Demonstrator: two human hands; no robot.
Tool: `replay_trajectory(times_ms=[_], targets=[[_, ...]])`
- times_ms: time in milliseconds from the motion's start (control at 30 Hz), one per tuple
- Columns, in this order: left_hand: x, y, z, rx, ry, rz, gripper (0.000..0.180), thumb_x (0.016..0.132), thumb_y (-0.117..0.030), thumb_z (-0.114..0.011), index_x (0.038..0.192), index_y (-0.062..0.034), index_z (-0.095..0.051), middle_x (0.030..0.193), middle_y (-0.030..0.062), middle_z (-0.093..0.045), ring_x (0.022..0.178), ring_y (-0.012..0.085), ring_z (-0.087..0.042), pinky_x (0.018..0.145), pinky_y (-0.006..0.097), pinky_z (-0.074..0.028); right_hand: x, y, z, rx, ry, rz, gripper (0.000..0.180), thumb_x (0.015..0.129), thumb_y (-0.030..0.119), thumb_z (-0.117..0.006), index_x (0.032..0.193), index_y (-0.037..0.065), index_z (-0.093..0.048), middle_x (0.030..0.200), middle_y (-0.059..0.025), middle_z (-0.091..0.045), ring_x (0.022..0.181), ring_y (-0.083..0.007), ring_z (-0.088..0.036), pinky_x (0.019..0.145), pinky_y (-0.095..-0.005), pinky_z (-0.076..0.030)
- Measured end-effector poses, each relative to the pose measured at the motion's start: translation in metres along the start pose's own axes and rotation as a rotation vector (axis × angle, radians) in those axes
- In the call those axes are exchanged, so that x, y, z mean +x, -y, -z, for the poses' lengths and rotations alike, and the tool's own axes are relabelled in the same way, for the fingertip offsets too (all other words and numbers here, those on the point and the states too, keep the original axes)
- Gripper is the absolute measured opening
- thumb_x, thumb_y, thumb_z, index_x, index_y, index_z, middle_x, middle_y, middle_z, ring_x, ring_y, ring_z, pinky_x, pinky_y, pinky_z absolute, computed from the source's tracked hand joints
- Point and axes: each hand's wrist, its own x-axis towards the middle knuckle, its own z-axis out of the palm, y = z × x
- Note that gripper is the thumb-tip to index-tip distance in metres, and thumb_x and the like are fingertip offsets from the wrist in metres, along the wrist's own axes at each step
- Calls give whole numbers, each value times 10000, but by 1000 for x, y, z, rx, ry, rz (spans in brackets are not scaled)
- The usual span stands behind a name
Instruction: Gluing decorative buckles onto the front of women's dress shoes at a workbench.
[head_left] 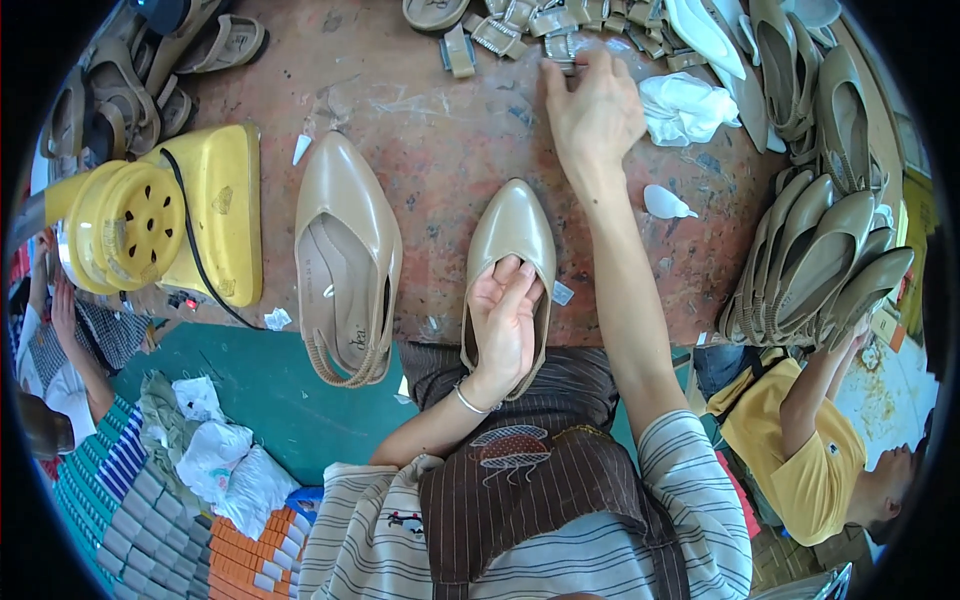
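Observation:
A beige slingback shoe (512,225) with a pointed toe stands before me, its heel end over the table's near edge. My left hand (505,320) lies palm up in its opening, fingers curled in and closed on the shoe. Toward the far edge reaches my right hand (597,110), thumb and forefinger on either side of a beige bow ornament (560,47) at the near edge of a heap of similar bows (600,14). The fingertips are partly hidden there. The matching shoe (347,215) rests to the left, untouched, its insole showing.
A yellow machine (215,215) with a black cord stands left. Sandals (125,90) crowd the far left; beige shoes (805,250) are stacked right. Crumpled white paper (687,108) and a small white bottle (667,202) lie by my right arm. Other people sit at both sides.

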Motion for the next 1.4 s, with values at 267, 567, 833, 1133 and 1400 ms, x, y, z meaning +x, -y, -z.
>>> replay_trajectory(times_ms=[267,567,833,1133,1400], targets=[[-1,-2,17,-124,66,7,110,888,-70,-515,980,-20,-549,951,38,-580,970,200,-577,925,367,-443,-60,-14,89,608,349,-127,232,722,86,-757,937,26,-692,790,-110,-627,655,-218,-603,604,-329,-491],[-1,-5,-2,-82,-4,30,205,897,-102,-483,1052,16,-547,1082,92,-594,1072,236,-572,983,393,-417,-97,-25,97,782,460,144,372,632,50,-794,993,57,-706,895,-92,-645,790,-223,-620,666,-316,-519],[-2,-3,3,-69,-4,7,235,891,-107,-470,1078,17,-540,1080,92,-593,1075,232,-571,979,391,-420,-98,-25,90,791,484,155,379,616,47,-788,986,51,-704,889,-95,-641,768,-237,-611,661,-322,-502],[5,-17,-21,20,-140,102,220,950,-182,-570,1067,1,-606,1042,87,-642,957,150,-621,887,314,-490,-96,-23,92,794,481,199,375,611,22,-778,978,46,-707,900,-90,-630,775,-248,-604,668,-323,-499],[-26,-66,-37,3,-34,311,205,949,-159,-558,1085,-13,-603,1014,77,-664,926,150,-645,819,294,-521,-100,-37,115,1132,454,-165,185,864,46,-629,1028,-19,-686,927,-74,-627,755,-107,-594,671,-234,-496]])
